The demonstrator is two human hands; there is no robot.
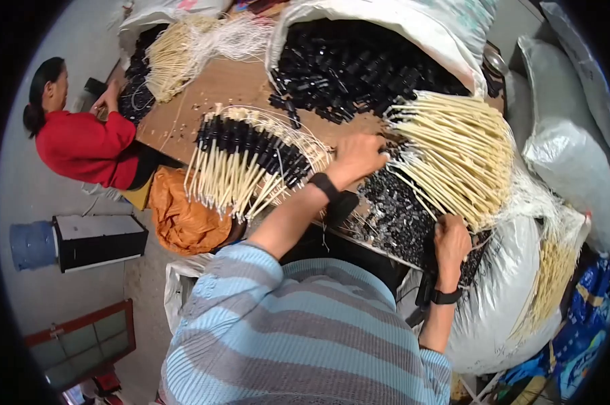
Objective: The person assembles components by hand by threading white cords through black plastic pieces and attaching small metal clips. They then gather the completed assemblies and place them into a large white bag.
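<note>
My left hand (360,159) is closed, its fingertips at the metal-tipped ends of a bundle of cream sleeved wires (453,152); what it pinches is hidden. Curled at the lower end of that bundle, my right hand (451,243) lies near the table edge, and I cannot make out what is in it. Between the two hands spreads a heap of small shiny black pieces (399,209). To the left lies a row of cream sleeved wires with black cylindrical fittings (247,145) on them.
A white sack (379,13) spills black cylindrical fittings (359,64) at the back. Another wire bundle (176,57) lies far left, near a person in red (85,145). Orange bag (187,212) stands beside the table (241,81); full silvery sacks (500,304) crowd the right.
</note>
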